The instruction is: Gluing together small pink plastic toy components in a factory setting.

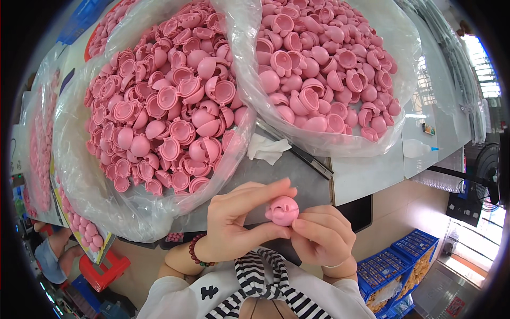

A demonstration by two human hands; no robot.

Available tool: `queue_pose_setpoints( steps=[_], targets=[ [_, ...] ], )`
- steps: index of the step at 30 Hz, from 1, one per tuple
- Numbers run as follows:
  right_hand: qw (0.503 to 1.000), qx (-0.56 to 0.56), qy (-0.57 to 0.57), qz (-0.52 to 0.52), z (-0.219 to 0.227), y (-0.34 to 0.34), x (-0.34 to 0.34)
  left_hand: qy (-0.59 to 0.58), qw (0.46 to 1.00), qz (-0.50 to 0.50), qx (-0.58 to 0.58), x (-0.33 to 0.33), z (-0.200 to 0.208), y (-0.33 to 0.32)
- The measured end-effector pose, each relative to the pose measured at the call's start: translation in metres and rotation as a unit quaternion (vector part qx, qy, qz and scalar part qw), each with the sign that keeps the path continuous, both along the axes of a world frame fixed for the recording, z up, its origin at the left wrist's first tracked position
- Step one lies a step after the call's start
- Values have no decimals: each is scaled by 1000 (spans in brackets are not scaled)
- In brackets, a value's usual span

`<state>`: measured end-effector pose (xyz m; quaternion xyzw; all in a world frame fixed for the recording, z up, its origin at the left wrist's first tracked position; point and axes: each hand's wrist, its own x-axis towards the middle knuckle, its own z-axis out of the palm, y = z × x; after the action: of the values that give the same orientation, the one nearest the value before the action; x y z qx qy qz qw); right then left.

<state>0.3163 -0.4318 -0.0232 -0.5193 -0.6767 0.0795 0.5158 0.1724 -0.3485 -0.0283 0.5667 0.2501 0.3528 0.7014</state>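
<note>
A small round pink plastic ball (282, 209) with a slot across its upper side is held in front of my chest, just past the table's near edge. My left hand (236, 220) curves around its left side, thumb below and forefinger above. On the other side, my right hand (325, 234) has its thumb and bent fingers closed at the ball's lower right edge. Beyond my hands lie two clear plastic bags of loose pink parts: half shells and rounded caps fill the left bag (207, 204), and similar pieces fill the right bag (345, 149).
Between the bags lie a crumpled white tissue (268, 149) and a dark flat tool (311, 162). A clear bottle with a blue tip (419, 149) sits on the right of the table. Blue crates (382, 271) stand below right, a red stool (103, 268) below left, near another person (53, 255).
</note>
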Motion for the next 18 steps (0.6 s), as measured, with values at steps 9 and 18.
queue_pose_setpoints(
  steps=[9,18],
  targets=[
    [1000,-8,30,-1,-3,-4,-1,3,989,-55,138,-7,-3,10],
    [821,184,-5,-540,-19,-21,154,-249,910,-194,-268,-16,-11,7]
  ],
)
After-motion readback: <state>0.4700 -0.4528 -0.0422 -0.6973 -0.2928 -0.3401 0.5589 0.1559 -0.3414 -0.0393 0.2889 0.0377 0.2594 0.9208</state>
